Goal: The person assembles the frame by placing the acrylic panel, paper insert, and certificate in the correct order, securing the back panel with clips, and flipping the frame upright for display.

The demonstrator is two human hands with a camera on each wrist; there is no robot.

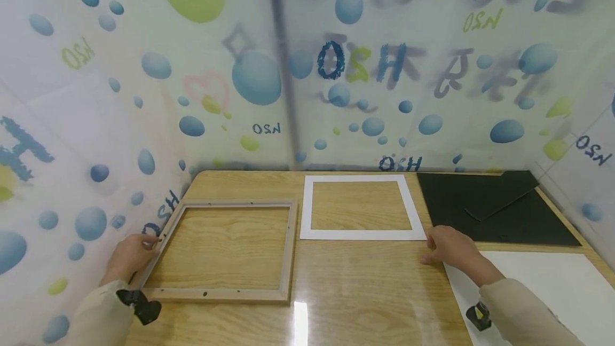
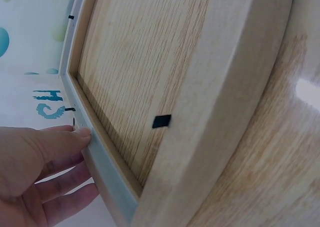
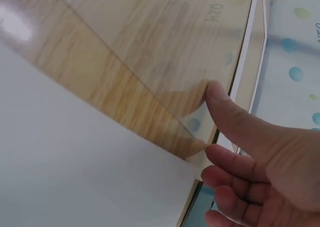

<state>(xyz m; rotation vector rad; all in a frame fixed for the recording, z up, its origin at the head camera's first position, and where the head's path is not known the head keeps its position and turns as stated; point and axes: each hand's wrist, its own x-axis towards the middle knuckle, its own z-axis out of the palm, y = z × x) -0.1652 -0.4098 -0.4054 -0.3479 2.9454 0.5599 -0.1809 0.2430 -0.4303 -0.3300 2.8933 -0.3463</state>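
Fingers of the left hand (image 1: 128, 256) pinch the frame (image 1: 288, 250) at its left rail: thumb on top, the others against the outer side. Fingers of the right hand (image 1: 451, 250) parted, not clasped round anything; thumb and index at the edge of a clear sheet (image 3: 175, 62), near a corner. Touching or just beside it, cannot tell.

Judgement on handling: step looks like squaring up the parts. Best kept to a light hold on the rail, frame flat, no twisting at the joints. Clear sheet to be steered by its edges only; prints would show on so glossy a face. Right wrist to stay high over the white sheet (image 1: 543, 271), lest the sleeve drag it.

Frame: on the worktop (image 1: 254, 324), at the left. Pale wood, rectangular, with a stepped inner lip. Small dark marks along the rails; a black tab (image 2: 161, 121) juts inward in the left wrist view. Clear sheet mirrors thumb and wall lettering, hard to trace from the head. Farther out: white mat (image 1: 360, 235) right of the frame, then black backing (image 1: 456, 228), a thin strut line across it.
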